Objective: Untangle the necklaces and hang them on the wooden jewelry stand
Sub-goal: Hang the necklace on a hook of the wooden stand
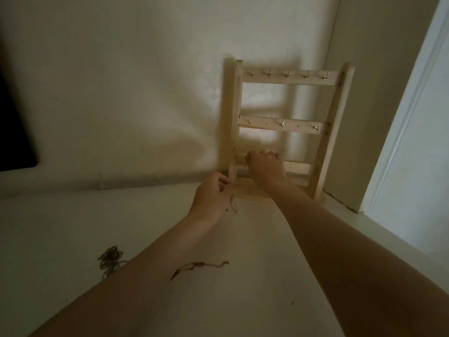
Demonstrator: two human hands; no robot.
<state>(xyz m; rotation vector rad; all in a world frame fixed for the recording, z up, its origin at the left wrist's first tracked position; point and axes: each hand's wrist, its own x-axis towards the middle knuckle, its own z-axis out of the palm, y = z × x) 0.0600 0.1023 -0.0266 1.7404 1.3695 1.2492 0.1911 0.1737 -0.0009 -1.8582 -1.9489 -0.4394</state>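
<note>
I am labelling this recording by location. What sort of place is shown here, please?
Probably a room in a home, at a pale table pushed into a corner. A plain wall rises behind the wooden jewelry stand, a white door frame stands at the right, and loose necklaces lie on the surface.

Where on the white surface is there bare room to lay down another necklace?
Bare surface left of the left hand, and right of the right forearm. Crowded between the forearms: reddish chain, grey tangle, and at the stand base.

A dark panel [14,122] at left, pale door [413,142] at right.
</note>
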